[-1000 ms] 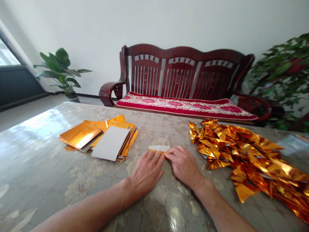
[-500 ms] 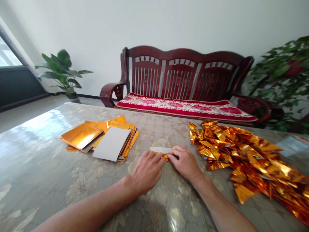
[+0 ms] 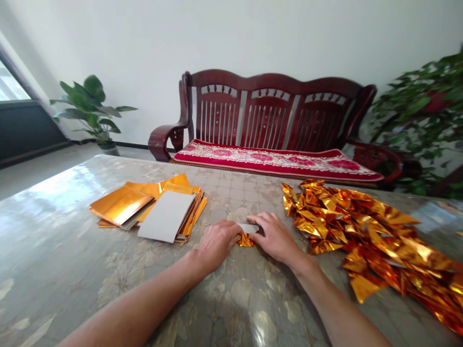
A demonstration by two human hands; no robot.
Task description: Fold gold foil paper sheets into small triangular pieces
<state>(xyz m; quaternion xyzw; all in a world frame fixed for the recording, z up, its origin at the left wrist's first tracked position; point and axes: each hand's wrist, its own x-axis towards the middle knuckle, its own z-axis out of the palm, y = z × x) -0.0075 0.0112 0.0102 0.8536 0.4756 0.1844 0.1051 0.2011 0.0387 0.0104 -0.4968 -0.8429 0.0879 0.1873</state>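
Observation:
A small sheet of gold foil paper [image 3: 246, 238], white on its back, lies on the table between my two hands. My left hand [image 3: 217, 243] presses down on its left end with curled fingers. From the right, my right hand [image 3: 275, 236] pinches and folds its other end, fingers closed on it. Most of the sheet is hidden under my fingers. A flat stack of gold sheets [image 3: 152, 208], one turned white side up, lies to the left. A heap of folded gold foil pieces [image 3: 365, 231] spreads to the right.
The table [image 3: 72, 270] has a glossy marbled top. Behind it stands a dark red wooden bench [image 3: 267, 111] with a red cushion. Potted plants stand at the back left [image 3: 90, 108] and the right [image 3: 419, 120].
Both hands have closed in over the sheet. Its white strip is folded smaller, and more gold shows between my fingers. The view has shifted slightly.

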